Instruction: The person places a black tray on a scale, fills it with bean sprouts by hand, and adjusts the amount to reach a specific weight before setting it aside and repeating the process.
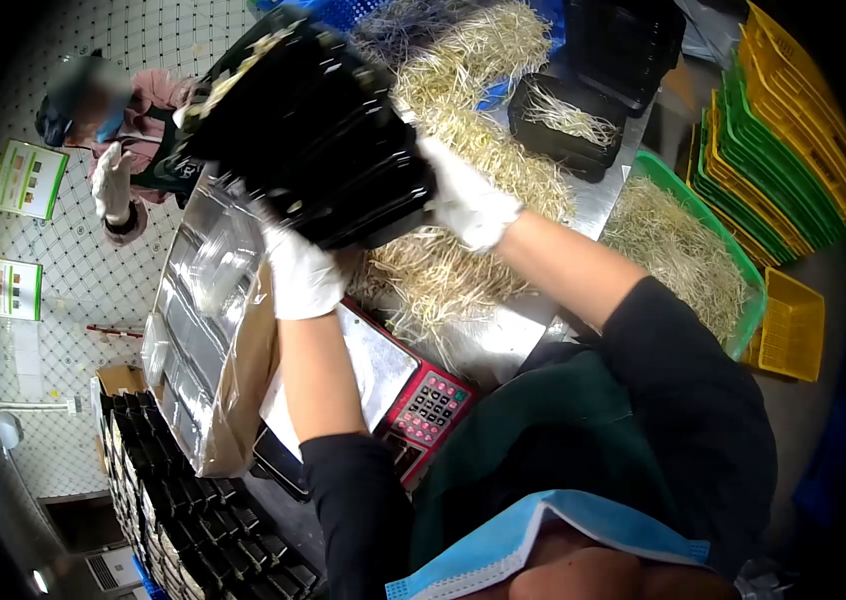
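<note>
A glossy black stack of plastic trays (313, 140) is held up between my two white-gloved hands. My left hand (303, 270) grips its lower near side, with the fingers partly hidden beneath it. Against its right end is my right hand (468, 195), its fingertips partly out of sight. Pale bits show along the stack's far left edge. Below and behind it, a long heap of pale bean sprouts (503, 165) covers the metal table (513, 335). A red scale (428, 410) with a keypad and a white top stands below my left forearm.
A black tray (568, 130) of sprouts and a green crate (753, 280) of sprouts lie to the right. Yellow and green crates (783, 130) are stacked beyond. At left are a plastic-wrapped box (208, 340), stacked black trays (193, 500), and a co-worker (148, 125) with a gloved hand raised.
</note>
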A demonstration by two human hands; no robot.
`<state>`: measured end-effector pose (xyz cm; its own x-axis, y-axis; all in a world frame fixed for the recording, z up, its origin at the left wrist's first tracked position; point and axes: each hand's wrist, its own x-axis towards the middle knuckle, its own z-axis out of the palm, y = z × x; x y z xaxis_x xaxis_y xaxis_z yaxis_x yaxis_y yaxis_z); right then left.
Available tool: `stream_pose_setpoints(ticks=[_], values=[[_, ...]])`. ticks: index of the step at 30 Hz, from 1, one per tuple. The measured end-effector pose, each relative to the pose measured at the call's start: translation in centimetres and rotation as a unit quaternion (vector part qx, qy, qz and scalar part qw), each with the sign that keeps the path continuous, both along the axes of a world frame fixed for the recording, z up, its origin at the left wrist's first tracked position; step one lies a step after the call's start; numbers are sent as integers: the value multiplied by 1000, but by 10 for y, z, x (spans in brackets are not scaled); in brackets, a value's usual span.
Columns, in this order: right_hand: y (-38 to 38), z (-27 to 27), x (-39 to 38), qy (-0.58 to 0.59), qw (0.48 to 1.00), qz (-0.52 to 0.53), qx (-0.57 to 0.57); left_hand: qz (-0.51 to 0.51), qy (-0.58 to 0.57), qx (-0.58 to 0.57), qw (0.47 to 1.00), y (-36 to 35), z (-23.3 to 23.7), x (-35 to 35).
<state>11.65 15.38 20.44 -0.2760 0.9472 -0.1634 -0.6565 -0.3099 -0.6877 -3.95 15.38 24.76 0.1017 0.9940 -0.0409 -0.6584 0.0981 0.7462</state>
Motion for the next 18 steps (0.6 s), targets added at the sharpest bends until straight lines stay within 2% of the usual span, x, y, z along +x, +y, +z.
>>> stream_pose_setpoints(ticks=[1,2,3,5,7,9,11,12,13,14,15,16,17,18], values=[[-8,-1,18,-19,999,-29,-3,67,10,-20,998,14,-17,12],[-14,-6,36,-31,998,-61,-15,26,17,25,999,11,-26,33],[-19,-10,57,-45,994,-95,-26,41,54,25,997,12,-29,57],[-14,-33,97,-28,981,-188,-38,20,39,35,998,14,-38,100],[-15,-35,141,-22,974,-224,-6,-21,25,55,998,17,-48,142],[-1,-33,187,-38,982,-180,-30,-57,12,85,995,29,-52,185],[17,-33,229,-84,986,-142,-3,-44,-53,93,993,54,-79,224],[27,-36,247,-122,983,-141,-2,-42,-75,159,984,74,-109,242],[44,-45,270,-133,984,-121,1,-78,-134,164,974,70,-110,256],[64,-59,285,-133,981,-141,19,-75,-134,164,975,68,-114,269],[79,-68,295,-133,978,-159,37,9,-44,207,977,68,-119,281],[84,-68,301,-145,979,-140,9,95,46,246,964,65,-118,291],[86,-68,306,-158,980,-120,-19,133,113,208,963,54,-120,298],[89,-73,308,-194,973,-124,-14,228,245,229,914,65,-149,305]])
